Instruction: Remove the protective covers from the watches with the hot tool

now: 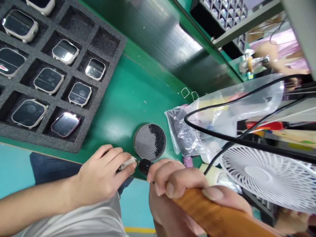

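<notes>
My left hand [103, 172] is closed around a small white watch case [127, 163], pinched between thumb and fingers at the table's near edge. My right hand [177, 187] grips an orange-bodied tool [212, 214] whose black tip [144, 165] meets the white case. Just beyond the tip sits a round metal mesh dish [149, 141] with small black parts piled on one side.
A black foam tray [98, 82] at left holds several smartwatch bodies in pockets. A white desk fan [266, 176], black cables [222, 133] and a clear plastic bag [222, 112] crowd the right. The green mat [128, 98] lies between. Another person's arm [278, 59] is at far right.
</notes>
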`<state>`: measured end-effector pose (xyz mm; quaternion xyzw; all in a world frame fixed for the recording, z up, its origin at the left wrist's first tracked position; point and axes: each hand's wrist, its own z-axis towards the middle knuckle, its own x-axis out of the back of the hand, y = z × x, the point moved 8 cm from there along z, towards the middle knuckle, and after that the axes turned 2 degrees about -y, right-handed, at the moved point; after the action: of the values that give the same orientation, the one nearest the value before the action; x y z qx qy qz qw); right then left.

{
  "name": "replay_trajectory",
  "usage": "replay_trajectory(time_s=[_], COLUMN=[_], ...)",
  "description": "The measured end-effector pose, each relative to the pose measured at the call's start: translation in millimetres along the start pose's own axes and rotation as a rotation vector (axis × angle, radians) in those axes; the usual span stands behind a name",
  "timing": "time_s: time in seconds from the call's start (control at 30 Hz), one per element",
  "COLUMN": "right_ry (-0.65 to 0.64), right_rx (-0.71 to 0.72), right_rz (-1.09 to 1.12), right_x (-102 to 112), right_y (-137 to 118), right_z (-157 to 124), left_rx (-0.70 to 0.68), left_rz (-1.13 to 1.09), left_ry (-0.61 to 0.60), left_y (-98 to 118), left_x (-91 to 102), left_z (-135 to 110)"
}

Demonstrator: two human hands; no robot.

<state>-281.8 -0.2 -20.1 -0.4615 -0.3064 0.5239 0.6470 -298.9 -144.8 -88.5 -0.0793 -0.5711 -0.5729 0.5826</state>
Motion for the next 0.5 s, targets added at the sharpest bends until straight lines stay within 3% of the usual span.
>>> replay_trajectory(time_s=[0.17,0.33,0.5], right_ry=[-0.19,-0.569,-0.523], right_rx=[-0.016,-0.307,-0.303], right_rz=[0.005,0.0,-0.006], right_x=[2,-3,-7], right_y=[-1,17,20], right_z=[7,21,20], left_rx=[-0.007,-0.003,-0.005], left_rz=[0.014,0.014,0.012], left_ry=[0.012,0.015,0.019], left_y=[1,0,0], left_x=[1.7,1.9,0.7], left_z=[0,1,2])
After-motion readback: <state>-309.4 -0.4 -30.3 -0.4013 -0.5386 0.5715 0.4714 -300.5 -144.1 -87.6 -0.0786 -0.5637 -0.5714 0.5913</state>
